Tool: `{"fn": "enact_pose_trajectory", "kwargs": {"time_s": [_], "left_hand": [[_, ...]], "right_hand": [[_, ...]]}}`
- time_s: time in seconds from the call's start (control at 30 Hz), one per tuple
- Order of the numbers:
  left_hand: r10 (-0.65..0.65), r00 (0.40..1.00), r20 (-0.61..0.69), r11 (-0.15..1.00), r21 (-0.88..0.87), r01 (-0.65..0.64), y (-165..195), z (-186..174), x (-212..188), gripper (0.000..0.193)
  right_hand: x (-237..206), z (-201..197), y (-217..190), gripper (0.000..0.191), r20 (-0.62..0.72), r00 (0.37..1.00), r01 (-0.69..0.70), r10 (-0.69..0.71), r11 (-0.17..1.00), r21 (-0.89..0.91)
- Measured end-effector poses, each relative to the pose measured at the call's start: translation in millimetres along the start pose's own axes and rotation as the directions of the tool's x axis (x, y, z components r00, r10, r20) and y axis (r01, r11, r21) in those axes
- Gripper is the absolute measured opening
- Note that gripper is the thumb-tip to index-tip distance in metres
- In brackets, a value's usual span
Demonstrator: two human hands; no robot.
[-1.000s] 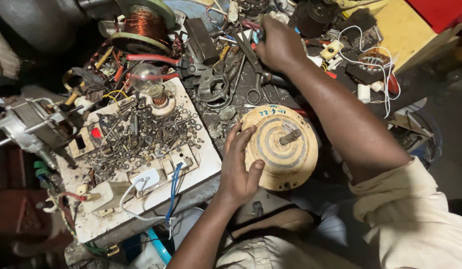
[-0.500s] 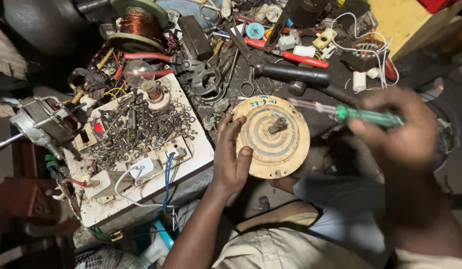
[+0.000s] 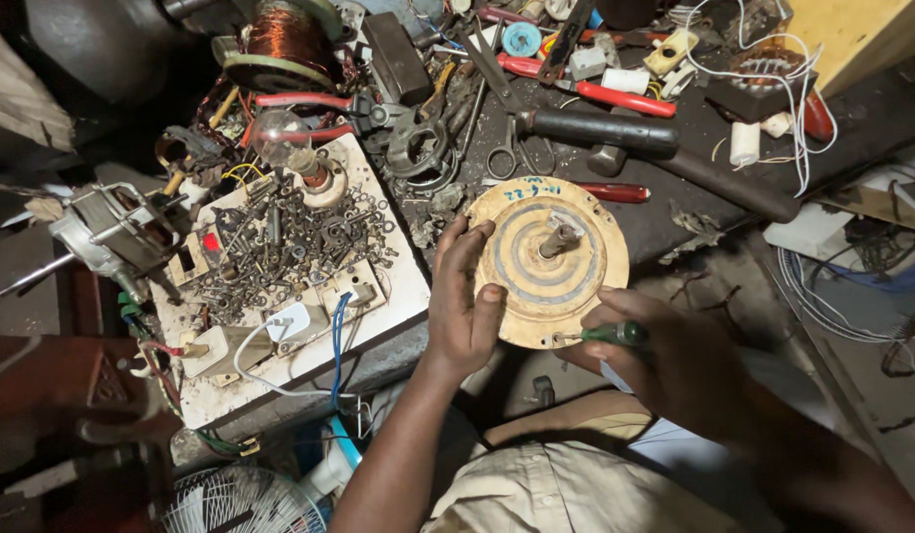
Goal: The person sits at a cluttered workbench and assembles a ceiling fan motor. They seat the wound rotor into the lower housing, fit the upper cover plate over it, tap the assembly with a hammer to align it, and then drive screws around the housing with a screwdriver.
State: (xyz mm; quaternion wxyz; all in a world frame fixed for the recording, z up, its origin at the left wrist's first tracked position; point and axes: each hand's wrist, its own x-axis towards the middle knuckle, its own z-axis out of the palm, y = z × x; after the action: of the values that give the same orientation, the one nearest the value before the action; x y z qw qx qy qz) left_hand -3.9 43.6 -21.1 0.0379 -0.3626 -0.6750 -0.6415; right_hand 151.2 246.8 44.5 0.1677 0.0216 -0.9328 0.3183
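Round motor cover [image 3: 548,263], tan and disc-shaped, lies flat at the near edge of the dark table [image 3: 852,118], face up. Short metal shaft [image 3: 559,237] stands from its centre, tipped a little toward the far right. No long axis to the disc itself; blue handwriting runs along its far rim.

Left hand [image 3: 464,301] clasps the disc's left rim, fingers spread over the face, thumb at the edge. Grip closed on the cover. Right hand [image 3: 675,360] wrapped around a green-handled screwdriver [image 3: 606,335]; the tool lies roughly level, tip pointing left onto the disc's near rim.

Just left of the disc: a white board [image 3: 398,286] serving as a tray, heaped with loose screws, nuts and washers [image 3: 290,242], with a bare bulb [image 3: 280,143] in a socket at its far end and white and blue wires [image 3: 334,336] trailing off the near edge.

Beyond the disc: a black-handled hammer [image 3: 596,128], scissors [image 3: 507,153], red-handled pliers [image 3: 309,104], a copper winding [image 3: 285,39].

Little room: the disc overhangs the table's near edge, above the person's lap. Clutter close on the far and left sides; on the right the table top is barer.
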Motion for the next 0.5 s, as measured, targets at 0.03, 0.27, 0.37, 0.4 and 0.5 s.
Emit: {"fn": "enact_pose_trajectory", "kwargs": {"time_s": [0.03, 0.27, 0.37, 0.4, 0.5], "left_hand": [[0.005, 1.0, 0.002, 1.0, 0.022, -0.005, -0.5, -0.5, -0.1, 0.063], [-0.002, 1.0, -0.002, 1.0, 0.011, 0.002, 1.0, -2.3, 0.1, 0.061], [0.008, 1.0, 0.006, 0.999, 0.051, -0.008, 3.6, -5.1, 0.5, 0.06], [0.008, 1.0, 0.012, 0.998, 0.069, -0.009, 4.4, -6.2, 0.6, 0.059], [0.009, 1.0, 0.01, 0.998, 0.07, -0.01, 6.3, -8.0, 1.1, 0.058]], "right_hand": [[3.1, -0.9, -2.8, 0.058, -0.008, 0.999, 0.038, -0.038, 0.999, -0.005], [30.4, -4.1, -29.8, 0.06, 0.19, 0.981, -0.011, 0.031, 0.995, -0.103], [42.6, -3.0, -45.9, 0.058, 0.285, 0.958, 0.063, -0.025, 0.99, -0.125], [45.9, -2.2, -50.7, 0.059, 0.295, 0.952, 0.12, -0.076, 0.984, -0.133], [53.7, 2.4, -59.5, 0.062, 0.347, 0.927, 0.202, -0.141, 0.968, -0.148]]}}
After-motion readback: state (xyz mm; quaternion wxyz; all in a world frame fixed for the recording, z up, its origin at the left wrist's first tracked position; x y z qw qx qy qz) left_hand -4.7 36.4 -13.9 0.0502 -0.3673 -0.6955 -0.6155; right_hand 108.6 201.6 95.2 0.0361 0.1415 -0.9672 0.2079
